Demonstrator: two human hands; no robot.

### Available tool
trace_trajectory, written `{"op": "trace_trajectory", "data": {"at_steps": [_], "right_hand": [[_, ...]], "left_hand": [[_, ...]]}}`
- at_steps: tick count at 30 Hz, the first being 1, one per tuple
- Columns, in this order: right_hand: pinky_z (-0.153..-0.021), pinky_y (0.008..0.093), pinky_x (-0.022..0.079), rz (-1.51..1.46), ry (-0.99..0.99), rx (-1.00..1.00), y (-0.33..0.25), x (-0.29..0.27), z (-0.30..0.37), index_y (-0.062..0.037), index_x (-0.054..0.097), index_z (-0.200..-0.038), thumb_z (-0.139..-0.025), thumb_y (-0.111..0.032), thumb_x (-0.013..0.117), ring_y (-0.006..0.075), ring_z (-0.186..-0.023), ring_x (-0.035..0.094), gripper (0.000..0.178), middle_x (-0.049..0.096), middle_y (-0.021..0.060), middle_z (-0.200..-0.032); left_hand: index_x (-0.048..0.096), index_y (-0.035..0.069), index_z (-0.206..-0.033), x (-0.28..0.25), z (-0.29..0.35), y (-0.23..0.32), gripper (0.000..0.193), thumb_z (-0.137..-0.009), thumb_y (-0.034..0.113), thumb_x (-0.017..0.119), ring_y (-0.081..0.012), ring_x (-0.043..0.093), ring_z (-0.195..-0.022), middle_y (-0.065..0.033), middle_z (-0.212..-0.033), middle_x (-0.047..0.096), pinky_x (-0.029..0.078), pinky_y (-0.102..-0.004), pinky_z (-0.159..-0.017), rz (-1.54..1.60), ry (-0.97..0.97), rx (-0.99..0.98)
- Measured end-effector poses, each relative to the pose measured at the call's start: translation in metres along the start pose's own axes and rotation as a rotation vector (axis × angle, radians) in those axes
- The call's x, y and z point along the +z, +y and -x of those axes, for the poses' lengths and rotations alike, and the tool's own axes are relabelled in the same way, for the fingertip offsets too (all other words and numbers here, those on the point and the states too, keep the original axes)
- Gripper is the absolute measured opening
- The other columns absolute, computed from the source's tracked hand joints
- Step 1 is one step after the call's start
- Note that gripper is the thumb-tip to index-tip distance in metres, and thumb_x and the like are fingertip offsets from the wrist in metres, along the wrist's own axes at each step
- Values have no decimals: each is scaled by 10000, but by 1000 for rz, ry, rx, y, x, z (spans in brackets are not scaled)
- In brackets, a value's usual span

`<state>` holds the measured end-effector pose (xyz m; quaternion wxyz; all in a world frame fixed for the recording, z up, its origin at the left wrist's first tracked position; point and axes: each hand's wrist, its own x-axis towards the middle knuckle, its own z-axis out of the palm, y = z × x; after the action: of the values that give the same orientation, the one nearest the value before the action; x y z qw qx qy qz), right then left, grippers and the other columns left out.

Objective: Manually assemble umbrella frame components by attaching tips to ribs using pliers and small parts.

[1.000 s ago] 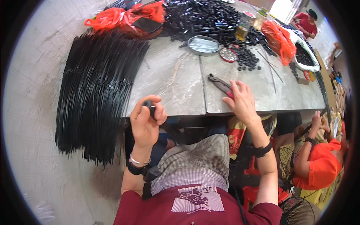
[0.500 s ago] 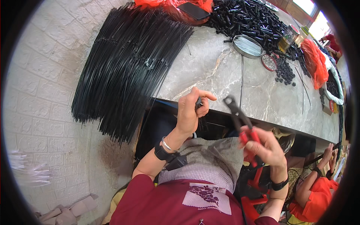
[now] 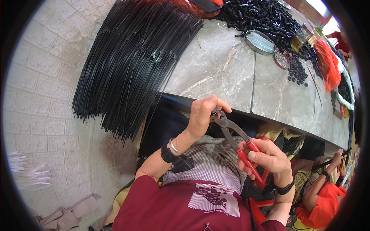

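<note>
Left hand (image 3: 201, 117) is pinching a small black part (image 3: 214, 110). Right hand (image 3: 269, 156) is gripping red-handled pliers (image 3: 231, 140), pointing toward ten o'clock; loose pinching could cause slipping.

A red plastic bag (image 3: 327, 65) lies beside a white sack (image 3: 348, 104); a co-worker (image 3: 323, 204) wears orange.

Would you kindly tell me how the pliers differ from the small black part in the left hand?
The pliers are long and two-handled, while the black part is much smaller. The pliers have red grips; the black part shows only a dark surface. The right hand holds the pliers largely in view, whereas the left hand mostly hides the black part. Both are held near the table's edge.
</note>
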<state>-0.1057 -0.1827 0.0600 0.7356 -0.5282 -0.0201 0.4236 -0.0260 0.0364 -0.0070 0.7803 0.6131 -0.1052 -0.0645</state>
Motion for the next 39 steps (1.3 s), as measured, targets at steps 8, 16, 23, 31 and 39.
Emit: {"op": "trace_trajectory", "data": {"at_steps": [8, 16, 23, 31, 39], "right_hand": [[-479, 246, 454, 36, 33, 64, 6, 8, 6, 31, 475, -1154, -1009, -227, 461, 97, -554, 524, 296, 559, 51, -771], [-492, 257, 486, 64, 85, -42, 18, 12, 3, 60, 417, -1297, -1005, -245, 475, 135, -586, 595, 426, 625, 103, -858], [-490, 258, 492, 95, 72, -23, 11, 8, 11, 55, 415, -1288, -1004, -264, 477, 142, -579, 597, 432, 643, 124, -907], [-414, 233, 397, 118, 136, 74, 3, 19, 14, 35, 471, -1117, -999, -173, 455, 73, -486, 494, 240, 555, 48, -731], [-436, 225, 382, 340, 340, -74, 28, 26, -4, -6, 504, -1072, -978, -142, 481, 49, -477, 466, 166, 533, -10, -658]], "left_hand": [[703, -8, -751, 2, 7, -2, 588, -954, 409, 341, -66, 467, -551, -37, -604, 592, 355, -235, -538, -75, -31, -8], [694, -32, -801, 6, 4, -7, 577, -970, 380, 327, -55, 432, -525, -6, -562, 524, 322, -225, -503, -86, 11, 25], [692, -45, -832, 4, 7, -7, 576, -984, 366, 319, -50, 468, -539, -4, -614, 539, 354, -200, -494, -53, 44, -3], [653, -2, -763, 8, 15, -12, 543, -990, 353, 310, -55, 497, -572, -14, -675, 598, 385, -205, -525, -196, 45, 80], [655, -12, -943, 5, 3, -17, 549, -1029, 396, 298, -47, 477, -583, 11, -664, 563, 358, -196, -530, -70, 10, -5]]}}
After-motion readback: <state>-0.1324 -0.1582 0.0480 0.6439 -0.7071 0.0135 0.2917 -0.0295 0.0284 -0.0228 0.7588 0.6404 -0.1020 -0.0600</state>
